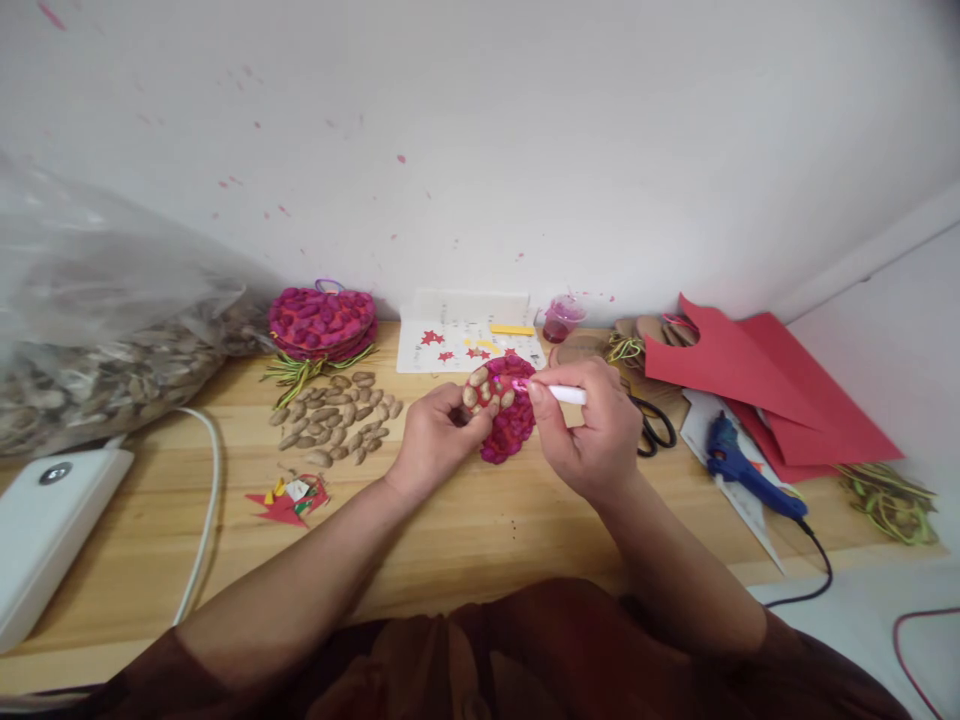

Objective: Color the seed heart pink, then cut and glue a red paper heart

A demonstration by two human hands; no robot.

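Observation:
My left hand (435,440) grips the left edge of a round craft piece (510,430) with peanuts fixed over its red face. Magenta colour covers the peanuts on its right and lower parts, while those at the upper left are bare tan. Between the thumb and fingers of my right hand (596,430) is a white-handled paintbrush (568,394). Its pink tip touches or nearly touches the craft piece near the upper middle. Behind, by the wall, stands a clear plastic cup (562,318) of dark magenta paint.
Loose peanuts (337,415) and paper scraps (289,500) lie left, near a finished-looking magenta peanut ornament (322,325). A bag of peanuts (105,370) and white power bank (64,530) stand far left. Right are scissors (660,425), a blue glue gun (750,475) and red paper (772,380).

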